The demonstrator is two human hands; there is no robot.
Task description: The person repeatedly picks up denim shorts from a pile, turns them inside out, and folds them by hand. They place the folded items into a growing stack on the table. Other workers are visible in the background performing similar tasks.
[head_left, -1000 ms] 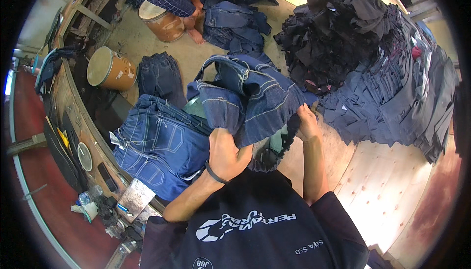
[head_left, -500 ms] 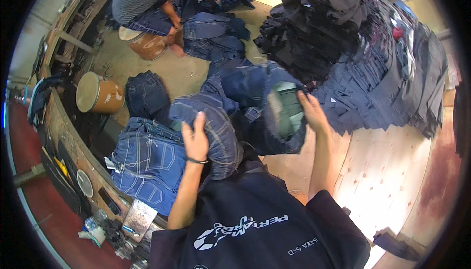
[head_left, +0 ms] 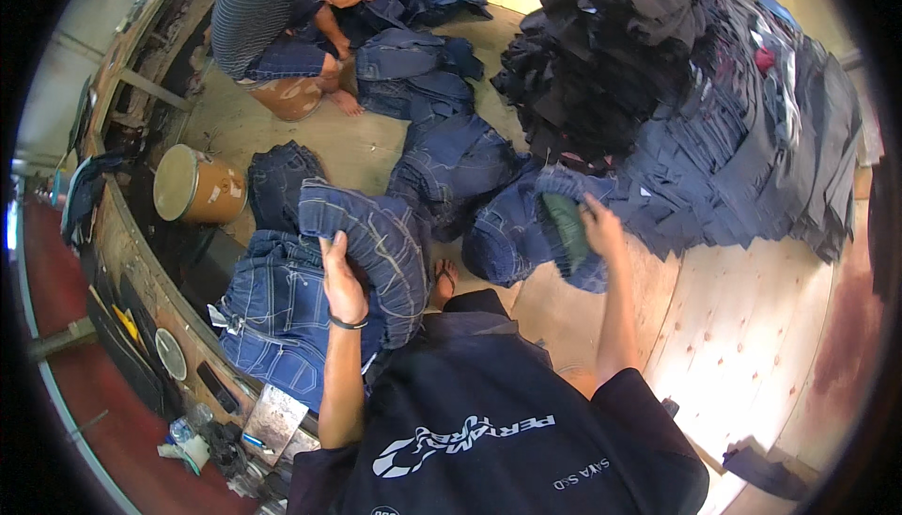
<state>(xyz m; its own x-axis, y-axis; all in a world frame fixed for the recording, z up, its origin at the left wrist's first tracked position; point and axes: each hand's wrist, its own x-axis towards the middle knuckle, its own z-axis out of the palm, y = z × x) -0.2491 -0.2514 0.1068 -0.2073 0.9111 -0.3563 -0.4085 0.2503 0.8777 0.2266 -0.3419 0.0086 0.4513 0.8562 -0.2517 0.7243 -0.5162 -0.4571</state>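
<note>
A rolled bundle of blue jeans (head_left: pixel 381 233) with pale stitching is held up by my left hand (head_left: pixel 346 291), its thumb upright along the near edge and the other fingers partly hidden. To the right, my right hand (head_left: pixel 601 228) grips the edge of another pair of jeans (head_left: pixel 512 238), whose green lining shows in the opening. Under and beside the left bundle lies a stack of folded jeans (head_left: pixel 277 304) with light seams. Beyond both hands, a heap of dark denim (head_left: pixel 456 163) rests on the floor.
A tall pile of black and dark blue fabric pieces (head_left: pixel 601 64) stands far right. Another person (head_left: pixel 272 22) sits on a drum, handling denim. A brown drum (head_left: pixel 202 186) stands left, near a wooden ledge (head_left: pixel 141 280) with small items. My sandalled foot (head_left: pixel 443 282) shows mid-floor.
The left bundle has moved left and slightly up. The right-hand jeans have shifted down and turned away, and the denim heap behind shows more.
</note>
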